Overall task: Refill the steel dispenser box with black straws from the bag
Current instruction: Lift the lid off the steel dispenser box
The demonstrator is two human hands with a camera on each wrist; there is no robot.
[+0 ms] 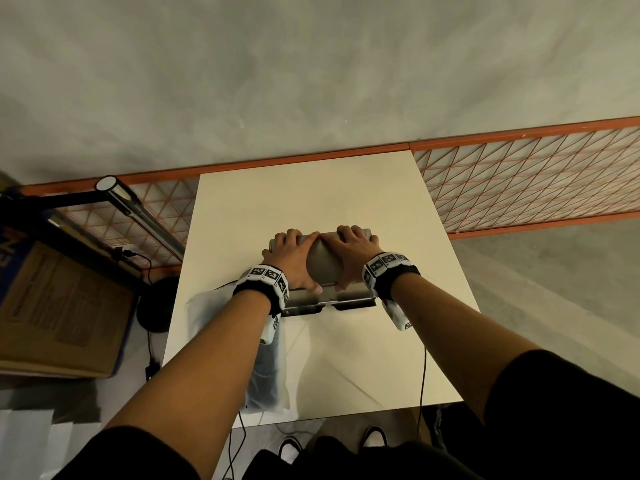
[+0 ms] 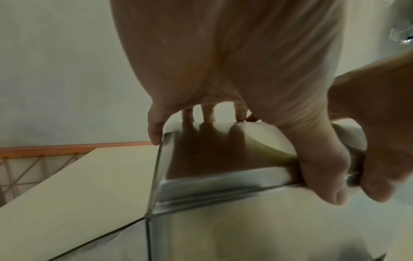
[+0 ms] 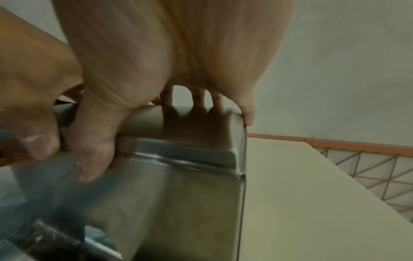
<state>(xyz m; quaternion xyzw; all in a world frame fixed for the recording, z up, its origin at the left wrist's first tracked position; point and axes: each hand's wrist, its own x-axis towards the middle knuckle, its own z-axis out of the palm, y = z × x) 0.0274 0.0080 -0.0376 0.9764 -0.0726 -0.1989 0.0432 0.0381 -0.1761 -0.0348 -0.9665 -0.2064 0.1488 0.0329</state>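
Observation:
The steel dispenser box (image 1: 323, 268) stands in the middle of the white table (image 1: 311, 188). Both hands grip its lid from above. My left hand (image 1: 298, 261) curls its fingers (image 2: 154, 127) over the lid's far edge, with its thumb on the near edge. My right hand (image 1: 349, 258) holds the other half the same way, its fingers (image 3: 248, 113) at the far right corner. In the wrist views the lid (image 2: 223, 155) (image 3: 190, 130) sits on the box. A translucent bag of black straws (image 1: 268, 362) lies near the table's front left, partly under my left forearm.
An orange wire-mesh rack (image 1: 519, 181) runs behind and beside the table. A cardboard box (image 1: 59, 306), a metal lamp tube (image 1: 138, 213) and a round black base (image 1: 156, 303) with cables stand to the left. The box's front tray (image 1: 346, 301) faces me.

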